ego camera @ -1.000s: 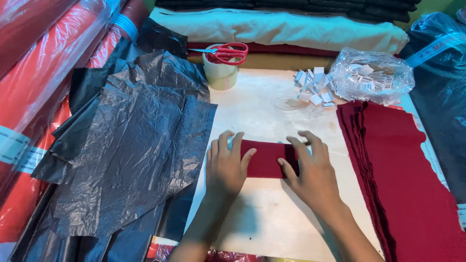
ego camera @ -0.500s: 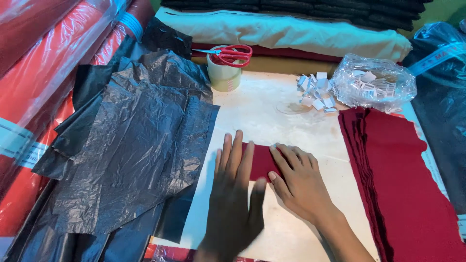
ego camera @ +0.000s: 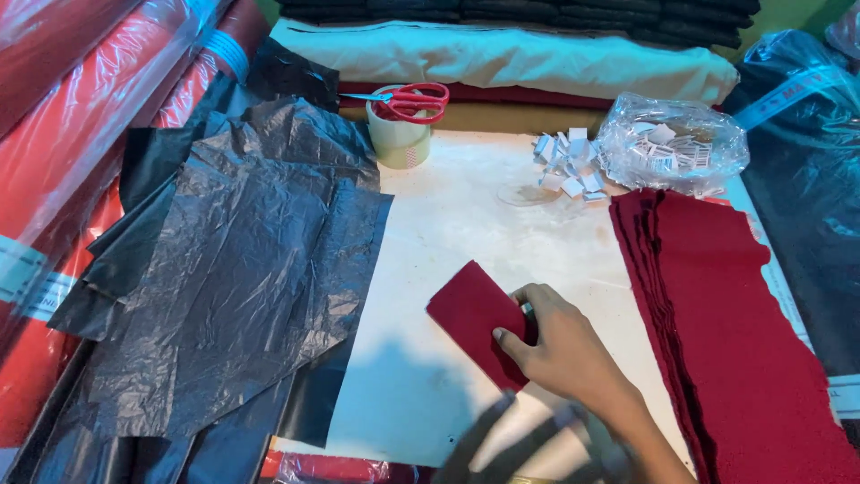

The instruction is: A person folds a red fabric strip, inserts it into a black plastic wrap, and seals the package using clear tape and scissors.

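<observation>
A small folded dark red cloth (ego camera: 470,314) lies tilted on the white table (ego camera: 466,206). My right hand (ego camera: 560,345) grips its right end, thumb on top and fingers around the edge. My left hand (ego camera: 528,444) is a blur at the bottom edge, below and in front of the cloth. Its fingers look spread and it touches nothing that I can make out.
A stack of dark red cloth pieces (ego camera: 735,332) lies at the right. Crumpled black plastic bags (ego camera: 242,269) cover the left side. At the back stand a tape roll (ego camera: 400,139) with red scissors (ego camera: 412,100) on it, loose white tags (ego camera: 566,161) and a clear bag of tags (ego camera: 672,148).
Both hands were pressing the cloth flat. Now my left hand has pulled back toward me, and my right hand has gripped the folded cloth and turned it at an angle.
</observation>
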